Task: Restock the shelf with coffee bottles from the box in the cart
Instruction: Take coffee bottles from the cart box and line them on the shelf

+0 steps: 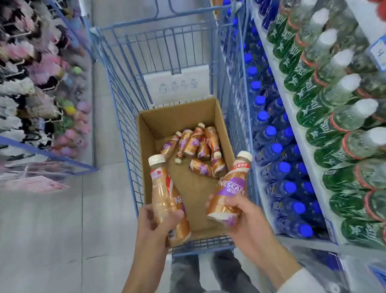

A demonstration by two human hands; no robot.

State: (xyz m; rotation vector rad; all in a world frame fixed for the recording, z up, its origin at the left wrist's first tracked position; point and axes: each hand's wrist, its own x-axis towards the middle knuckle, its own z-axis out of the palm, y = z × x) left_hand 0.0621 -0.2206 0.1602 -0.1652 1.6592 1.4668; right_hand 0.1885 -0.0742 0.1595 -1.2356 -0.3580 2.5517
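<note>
While "NESCAFE" reads in white on the purple band of the right bottle (231, 188), the left bottle (166, 193) shows only "NE". Both are tan-brown with cream caps. The left hand (156, 221) wraps the left bottle, upright. The right hand (241, 215) grips the right bottle's base, tilted. Both are over the near end of the cardboard box (151, 175) in the blue wire cart (120, 121). More coffee bottles (196, 146) lie loose inside. The shelf (364, 25) on the right holds blue-capped bottles (272, 151) and green-labelled bottles (332, 143).
</note>
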